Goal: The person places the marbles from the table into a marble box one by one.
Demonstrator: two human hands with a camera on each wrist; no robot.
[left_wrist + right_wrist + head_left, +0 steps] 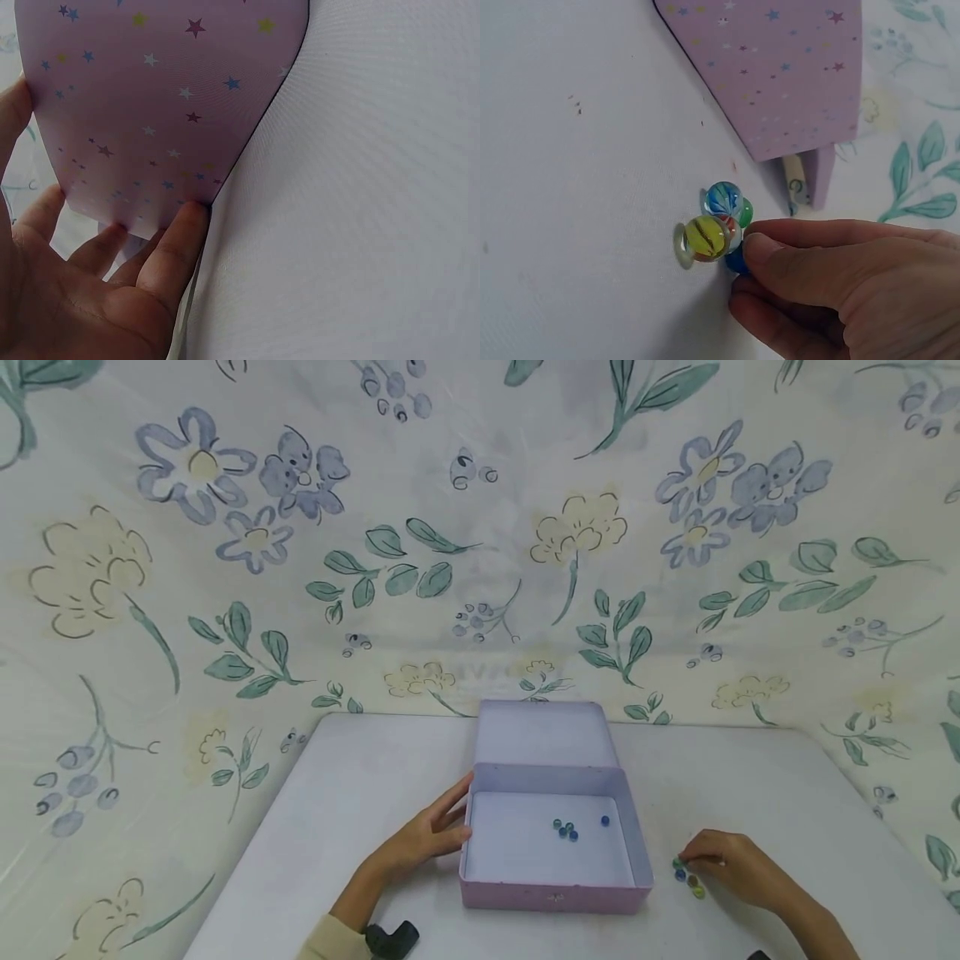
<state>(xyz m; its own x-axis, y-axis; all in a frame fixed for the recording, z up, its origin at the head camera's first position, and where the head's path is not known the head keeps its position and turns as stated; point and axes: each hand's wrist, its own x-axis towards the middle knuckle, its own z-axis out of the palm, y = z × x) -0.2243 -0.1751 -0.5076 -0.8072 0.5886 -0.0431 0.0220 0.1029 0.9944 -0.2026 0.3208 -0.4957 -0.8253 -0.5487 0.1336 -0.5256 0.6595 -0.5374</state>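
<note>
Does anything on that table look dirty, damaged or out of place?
Yes: small dark specks mark the white tabletop near the star-patterned box, seen in the right wrist view. They stand out on the plain surface; whether dirt or damage, I can't tell.

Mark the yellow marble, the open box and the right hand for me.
Yellow marble (705,237): right wrist view, on the middle of its visible side.
Open box (517,896): head view, on its front wall.
Right hand (738,867): head view, on the back of the hand.
</note>
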